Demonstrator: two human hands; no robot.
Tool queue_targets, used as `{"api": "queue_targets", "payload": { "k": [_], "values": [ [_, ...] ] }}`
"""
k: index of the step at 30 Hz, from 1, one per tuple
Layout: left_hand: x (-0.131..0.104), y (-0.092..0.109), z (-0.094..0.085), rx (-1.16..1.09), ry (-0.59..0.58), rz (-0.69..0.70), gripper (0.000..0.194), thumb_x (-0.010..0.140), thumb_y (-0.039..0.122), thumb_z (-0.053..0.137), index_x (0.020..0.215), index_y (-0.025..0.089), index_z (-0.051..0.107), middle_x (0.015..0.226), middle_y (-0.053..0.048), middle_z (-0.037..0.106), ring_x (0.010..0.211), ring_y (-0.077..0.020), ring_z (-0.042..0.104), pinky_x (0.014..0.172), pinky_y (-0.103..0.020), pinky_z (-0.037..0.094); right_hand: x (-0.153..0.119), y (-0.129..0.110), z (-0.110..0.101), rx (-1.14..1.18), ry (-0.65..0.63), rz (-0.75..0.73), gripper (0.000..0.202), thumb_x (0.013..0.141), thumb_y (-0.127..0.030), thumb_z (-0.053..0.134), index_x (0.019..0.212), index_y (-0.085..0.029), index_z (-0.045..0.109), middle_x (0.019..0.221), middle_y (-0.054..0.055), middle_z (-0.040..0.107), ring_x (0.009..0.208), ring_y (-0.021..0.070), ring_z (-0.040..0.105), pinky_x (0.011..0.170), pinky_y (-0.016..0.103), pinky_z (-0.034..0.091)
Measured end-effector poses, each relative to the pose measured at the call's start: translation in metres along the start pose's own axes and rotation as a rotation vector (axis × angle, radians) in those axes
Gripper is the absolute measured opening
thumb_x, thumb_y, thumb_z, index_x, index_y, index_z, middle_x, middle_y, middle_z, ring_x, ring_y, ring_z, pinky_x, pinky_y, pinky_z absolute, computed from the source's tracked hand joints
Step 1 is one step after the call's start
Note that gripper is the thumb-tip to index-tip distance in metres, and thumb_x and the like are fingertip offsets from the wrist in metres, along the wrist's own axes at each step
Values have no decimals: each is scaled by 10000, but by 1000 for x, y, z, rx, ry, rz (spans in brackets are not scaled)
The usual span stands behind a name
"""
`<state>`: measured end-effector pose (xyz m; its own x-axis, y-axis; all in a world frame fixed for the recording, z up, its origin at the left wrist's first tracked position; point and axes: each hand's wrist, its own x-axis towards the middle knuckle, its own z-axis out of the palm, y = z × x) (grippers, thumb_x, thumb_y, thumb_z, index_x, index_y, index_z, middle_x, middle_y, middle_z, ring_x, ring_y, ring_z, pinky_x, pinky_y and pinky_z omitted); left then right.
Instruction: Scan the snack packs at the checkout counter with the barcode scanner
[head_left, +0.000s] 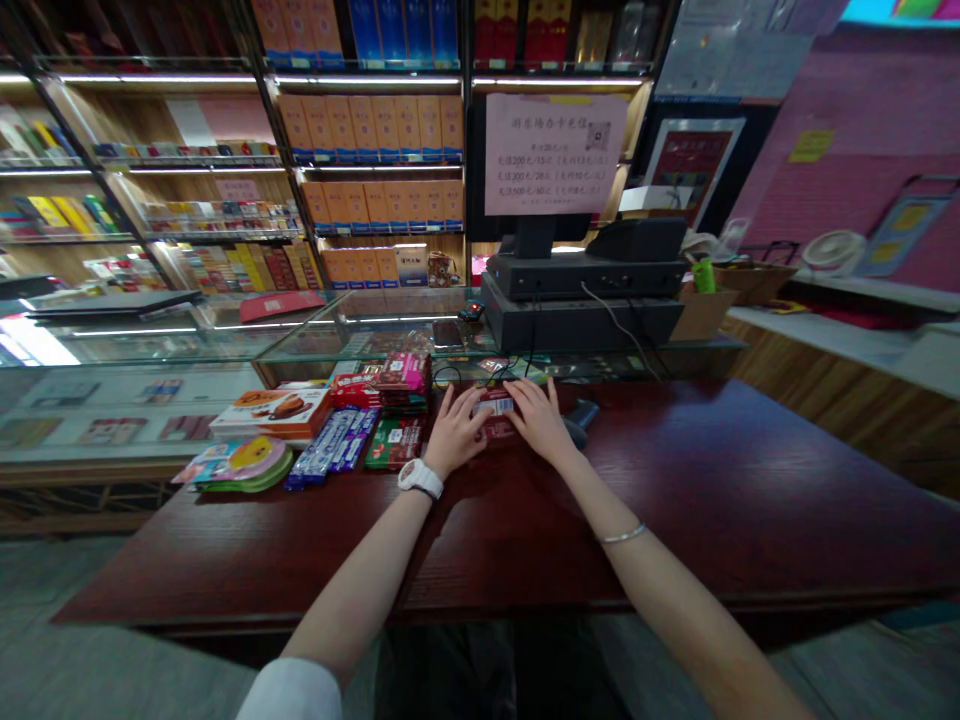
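Observation:
A small dark-red packet [496,404] with a white barcode label lies on the dark wooden table, between my two hands. My left hand [455,436] rests at its left end, fingers spread, thumb near the front edge. At the right end, my right hand [541,420] touches the packet with its fingers stretched apart. Just left of my left hand are a green and brown packet [394,443] and a stack of red-brown packets [403,380]. A dark handheld device [582,416] lies beside my right hand, partly covered by it.
Blue-purple wrapped bars [334,443], an orange and white box [274,412] and rounded colourful packs [244,463] lie farther left. Behind the table stand a glass counter [360,310] and a dark cash register [581,275] with a paper sign. Stocked shelves line the back wall.

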<state>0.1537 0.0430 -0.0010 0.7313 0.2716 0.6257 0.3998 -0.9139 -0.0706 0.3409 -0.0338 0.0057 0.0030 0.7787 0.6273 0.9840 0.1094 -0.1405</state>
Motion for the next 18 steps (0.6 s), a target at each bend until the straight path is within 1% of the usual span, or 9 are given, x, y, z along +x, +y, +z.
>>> {"api": "queue_targets", "payload": {
  "k": [3, 7, 9, 13, 15, 18],
  "values": [
    [-1, 1, 1, 6, -3, 51, 465, 737, 163, 653, 1196, 228, 616, 1449, -123, 497, 1373, -301, 424, 1215, -584, 183, -2, 4, -4, 15, 1, 15, 435, 902, -232, 506, 1336, -217, 531, 1227, 126, 615, 1236, 302, 519, 1173, 634, 141],
    [-2, -1, 4, 8, 13, 71, 495, 758, 127, 622, 1238, 245, 597, 1465, -105, 487, 1398, -284, 398, 1222, -578, 165, 0, 3, -9, 72, 36, 31, 305, 881, -237, 550, 1177, -247, 623, 1088, 89, 629, 1119, 286, 574, 1173, 633, 140],
    [-3, 0, 6, 15, 30, 66, 485, 791, 115, 582, 1254, 260, 590, 1465, -92, 492, 1409, -266, 389, 1224, -572, 165, 2, 1, -11, 107, 50, 53, 232, 879, -247, 564, 1097, -241, 642, 1062, 79, 637, 1104, 278, 583, 1176, 620, 140],
    [-2, 3, 5, 42, 72, 37, 453, 854, 100, 502, 1269, 261, 582, 1461, -86, 500, 1420, -240, 380, 1221, -557, 188, 3, -3, -13, 185, 93, 81, 159, 891, -267, 559, 1028, -235, 632, 1074, 70, 668, 1120, 268, 587, 1181, 607, 127],
    [-1, 5, 4, 46, 96, 18, 417, 880, 117, 485, 1262, 250, 586, 1441, -87, 524, 1407, -236, 400, 1220, -550, 197, 3, -5, -12, 204, 134, 78, 107, 893, -268, 555, 964, -242, 630, 992, 49, 685, 1037, 253, 614, 1184, 599, 134],
    [0, 3, 0, 37, 145, -2, 375, 923, 141, 447, 1251, 248, 592, 1350, -63, 608, 1323, -207, 500, 1230, -516, 185, 2, -4, -8, 195, 195, 80, 88, 891, -243, 543, 855, -253, 622, 852, 17, 669, 903, 230, 628, 1190, 586, 144]
  ]
}}
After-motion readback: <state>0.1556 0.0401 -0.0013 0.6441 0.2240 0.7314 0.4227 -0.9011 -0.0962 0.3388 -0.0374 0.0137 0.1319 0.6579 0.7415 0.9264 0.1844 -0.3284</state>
